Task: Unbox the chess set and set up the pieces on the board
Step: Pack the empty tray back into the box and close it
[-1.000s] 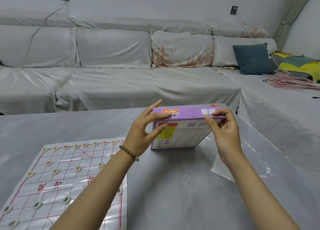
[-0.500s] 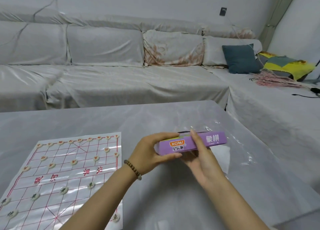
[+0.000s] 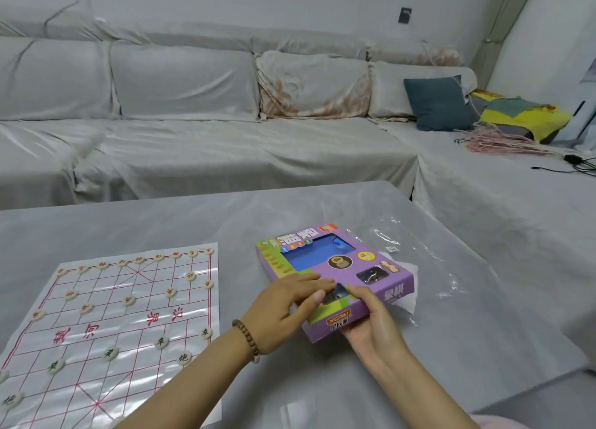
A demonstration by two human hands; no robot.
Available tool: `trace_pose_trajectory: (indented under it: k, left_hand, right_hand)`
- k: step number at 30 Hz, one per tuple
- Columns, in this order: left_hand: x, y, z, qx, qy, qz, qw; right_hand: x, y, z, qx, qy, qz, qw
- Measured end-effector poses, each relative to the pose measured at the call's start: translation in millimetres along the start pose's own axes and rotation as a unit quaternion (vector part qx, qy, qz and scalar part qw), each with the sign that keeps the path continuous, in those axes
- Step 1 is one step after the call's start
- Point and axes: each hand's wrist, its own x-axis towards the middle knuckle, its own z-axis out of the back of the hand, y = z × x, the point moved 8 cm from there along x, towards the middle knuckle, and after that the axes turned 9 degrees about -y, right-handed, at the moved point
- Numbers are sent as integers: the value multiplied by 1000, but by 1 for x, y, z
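The purple box (image 3: 354,273) lies window side up on the bench (image 3: 161,222), over a clear plastic wrap (image 3: 419,251). The left hand (image 3: 283,302) rests straight fingers (image 3: 309,279) on its top. The right hand (image 3: 371,327) grips its near end, thumb on top. To the left, apart from the box, the board (image 3: 129,315) carries round pieces (image 3: 161,342).

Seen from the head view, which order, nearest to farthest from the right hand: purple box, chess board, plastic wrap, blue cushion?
1. purple box: gripped by the right hand.
2. plastic wrap: on the table, right of the box.
3. chess board: on the table, far left.
4. blue cushion: back on the sofa, at right.
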Motion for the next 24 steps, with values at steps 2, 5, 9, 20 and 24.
trace_pose_trajectory:
  k: [2,5,9,20,24]
  left_hand:
    - [7,-7,3,10,-4,-33,999]
    - [22,-22,6,57,-1,-99,993]
    - [49,-14,39,-51,-115,-60,990]
    - [100,141,79,-194,-185,414,870]
    - [126,165,63,-289,-246,409,830]
  right_hand:
    - [7,10,-6,-4,22,4,1000]
    - [16,33,-24,-25,78,32,996]
    - [43,60,-38,-47,70,56,995]
    - [150,122,-46,-209,-2,21,978]
    - [198,143,-53,-244,-6,9,970]
